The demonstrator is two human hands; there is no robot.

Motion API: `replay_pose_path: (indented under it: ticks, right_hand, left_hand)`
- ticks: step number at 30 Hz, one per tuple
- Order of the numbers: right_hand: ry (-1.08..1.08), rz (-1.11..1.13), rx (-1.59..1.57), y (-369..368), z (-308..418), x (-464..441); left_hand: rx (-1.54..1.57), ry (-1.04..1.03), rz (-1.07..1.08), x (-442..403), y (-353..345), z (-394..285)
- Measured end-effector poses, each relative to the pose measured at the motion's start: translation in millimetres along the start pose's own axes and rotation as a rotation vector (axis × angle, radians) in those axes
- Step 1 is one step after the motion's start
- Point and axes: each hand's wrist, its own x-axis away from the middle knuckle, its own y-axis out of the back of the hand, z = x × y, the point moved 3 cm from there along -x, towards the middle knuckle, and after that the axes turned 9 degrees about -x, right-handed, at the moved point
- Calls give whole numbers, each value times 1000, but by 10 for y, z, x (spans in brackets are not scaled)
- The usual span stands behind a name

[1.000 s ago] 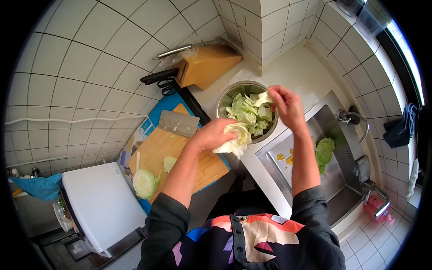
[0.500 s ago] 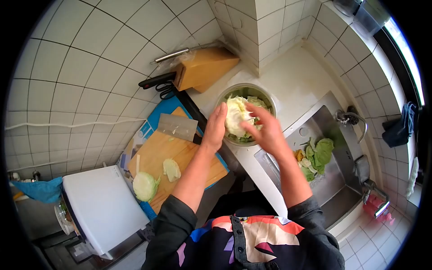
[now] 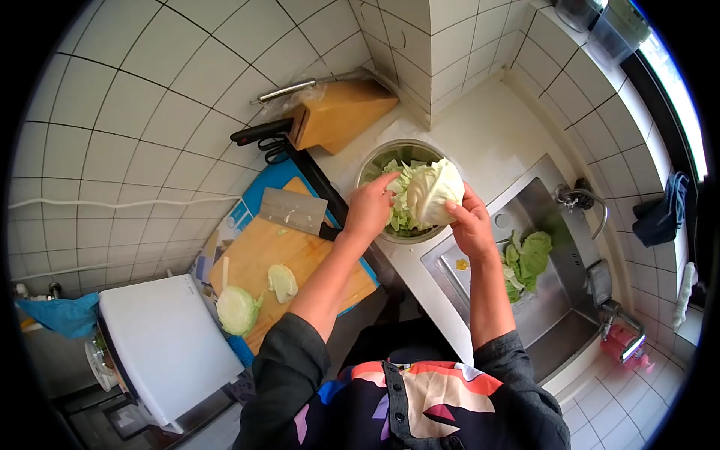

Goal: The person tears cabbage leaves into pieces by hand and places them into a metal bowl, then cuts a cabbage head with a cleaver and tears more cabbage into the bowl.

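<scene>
My right hand [image 3: 474,223] grips the right side of a pale cabbage piece [image 3: 437,192] above a steel bowl [image 3: 365,175]. Torn cabbage leaves [image 3: 401,213] lie inside the bowl, partly hidden by the piece. My left hand [image 3: 368,212] is at the bowl's left side, its fingers pressed together at the torn leaves; what they hold is too small to make out. A cleaver [image 3: 294,211], a cut cabbage [image 3: 238,310] and a smaller cabbage chunk [image 3: 283,283] lie on the wooden cutting board [image 3: 253,253].
A wooden knife block [image 3: 341,112] stands against the tiled wall, with black scissors beside it. On the right, the sink [image 3: 555,330] holds green outer leaves [image 3: 533,259] below a faucet [image 3: 581,196]. A white appliance [image 3: 169,345] stands at lower left.
The cabbage piece has turned and moved right, and my right hand now grips its right side. My left hand has shifted from an open pose to closed fingers at the leaves.
</scene>
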Motion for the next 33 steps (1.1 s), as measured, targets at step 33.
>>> replay_pose_path:
  ticks: [33]
  right_hand:
    - [243, 7, 851, -340, 164, -239]
  left_hand:
    - [346, -18, 42, 262, 165, -164]
